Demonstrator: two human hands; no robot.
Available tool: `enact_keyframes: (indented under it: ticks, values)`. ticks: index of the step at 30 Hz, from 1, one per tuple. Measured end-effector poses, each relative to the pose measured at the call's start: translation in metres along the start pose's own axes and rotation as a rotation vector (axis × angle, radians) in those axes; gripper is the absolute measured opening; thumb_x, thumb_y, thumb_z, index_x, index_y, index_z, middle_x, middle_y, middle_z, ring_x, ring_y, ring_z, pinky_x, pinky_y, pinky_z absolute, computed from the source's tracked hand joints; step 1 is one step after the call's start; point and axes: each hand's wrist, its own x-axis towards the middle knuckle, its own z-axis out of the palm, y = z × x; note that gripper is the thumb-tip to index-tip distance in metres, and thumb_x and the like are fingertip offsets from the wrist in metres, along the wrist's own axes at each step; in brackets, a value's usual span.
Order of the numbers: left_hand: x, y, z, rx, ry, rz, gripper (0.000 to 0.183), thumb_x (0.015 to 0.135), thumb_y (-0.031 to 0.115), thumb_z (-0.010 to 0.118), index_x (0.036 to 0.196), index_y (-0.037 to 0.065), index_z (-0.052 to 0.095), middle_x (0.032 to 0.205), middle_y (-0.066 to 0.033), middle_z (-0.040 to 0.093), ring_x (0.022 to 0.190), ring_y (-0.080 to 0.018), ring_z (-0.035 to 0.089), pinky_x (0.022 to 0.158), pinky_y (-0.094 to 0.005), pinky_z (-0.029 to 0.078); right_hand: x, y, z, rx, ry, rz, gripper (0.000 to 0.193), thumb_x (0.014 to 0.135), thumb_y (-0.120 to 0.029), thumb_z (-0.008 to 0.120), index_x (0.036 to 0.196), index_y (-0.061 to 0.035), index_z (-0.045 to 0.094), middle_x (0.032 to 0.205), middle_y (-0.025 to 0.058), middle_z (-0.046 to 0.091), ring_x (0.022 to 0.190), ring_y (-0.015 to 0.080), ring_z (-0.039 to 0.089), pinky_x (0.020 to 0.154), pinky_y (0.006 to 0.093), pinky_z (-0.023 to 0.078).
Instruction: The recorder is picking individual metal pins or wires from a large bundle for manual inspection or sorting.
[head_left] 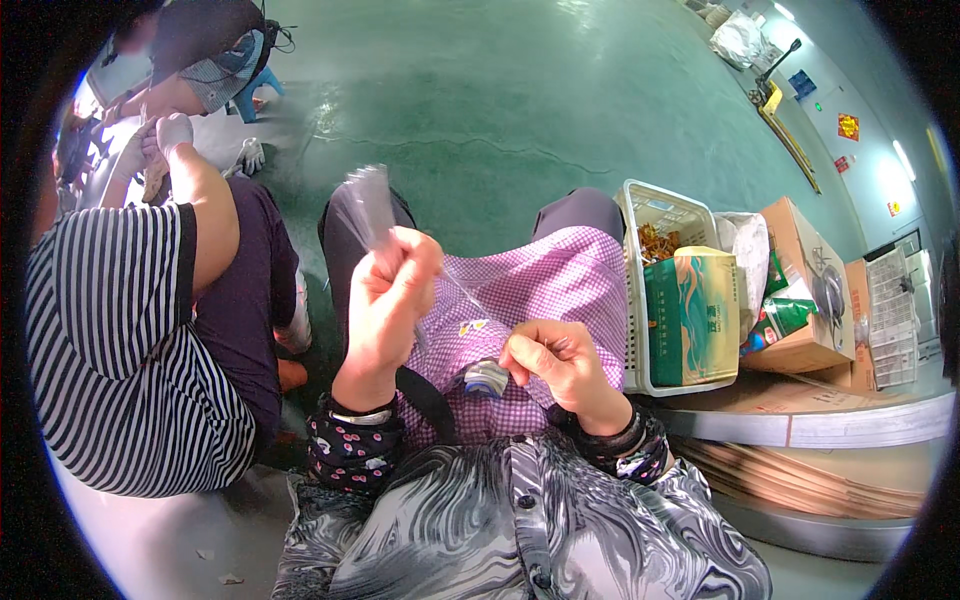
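Presently, left hand (388,290) grasping translucent strips (369,205), right hand (560,362) pinched, contents indeterminable, white basket (632,300) right of its fingers (527,352), holding green box (690,320) and orange-brown items (657,243).

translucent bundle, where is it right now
In the head view, the translucent bundle is left of centre, held in the left hand, its fanned end above the knuckles.

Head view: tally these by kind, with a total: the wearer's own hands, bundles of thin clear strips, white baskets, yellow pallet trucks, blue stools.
Wearer's own hands: 2 (left hand, right hand)
Bundle of thin clear strips: 1
White basket: 1
Yellow pallet truck: 1
Blue stool, partly hidden: 1
Total: 6
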Motion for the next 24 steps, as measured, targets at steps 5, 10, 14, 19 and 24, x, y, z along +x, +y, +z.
enact_keyframes:
  ticks: [5,10,14,19,24]
  values:
    - [0.001,0.005,-0.004,-0.049,0.041,-0.015,0.012,0.084,0.013,0.048,0.084,0.001,0.052,0.068,0.0016,0.048,0.044,0.0008,0.029,0.04,-0.0148,0.021,0.0,-0.002,0.001,0.057,-0.002,0.046,0.021,0.083,-0.014,0.048,0.072,0.0026,0.055,0.065,0.0043,0.053,0.055,0.0077,0.046,0.051,0.0205,0.038]
    - [-0.002,0.0,-0.008,0.023,-0.083,-0.062,0.012,0.085,0.013,0.044,0.088,0.003,0.05,0.079,-0.0048,0.05,0.04,-0.0003,0.028,0.036,-0.016,0.019,0.001,-0.002,0.002,0.105,-0.007,0.074,0.021,0.083,-0.014,0.048,0.072,0.0022,0.055,0.063,0.0037,0.052,0.054,0.0077,0.045,0.051,0.0207,0.037]
    - [0.0,0.0,-0.008,0.002,-0.102,-0.033,0.008,0.084,0.01,0.045,0.083,0.004,0.048,0.072,-0.0025,0.047,0.04,-0.0006,0.028,0.036,-0.0162,0.019,0.001,0.002,-0.001,0.082,-0.043,0.063,0.02,0.084,-0.014,0.047,0.074,0.0022,0.055,0.064,0.0037,0.052,0.053,0.0071,0.044,0.049,0.0196,0.035]
    - [-0.001,0.009,-0.004,0.111,-0.166,-0.07,0.01,0.079,0.011,0.054,0.08,0.001,0.053,0.071,0.0003,0.05,0.052,-0.0031,0.039,0.047,-0.0164,0.031,0.013,0.0,-0.018,0.373,-0.146,0.106,0.02,0.084,-0.012,0.046,0.1,0.0003,0.048,0.083,0.0008,0.051,0.06,0.0064,0.047,0.056,0.0193,0.038]
    - [-0.006,0.012,0.017,0.494,-0.246,-0.162,0.008,0.077,0.008,0.057,0.077,0.0,0.054,0.065,0.0016,0.05,0.06,-0.004,0.045,0.055,-0.0183,0.037,0.024,0.004,-0.008,-0.019,-0.163,0.024,0.02,0.083,-0.007,0.048,0.101,0.0007,0.047,0.081,0.0,0.049,0.075,0.0069,0.048,0.065,0.0212,0.04]
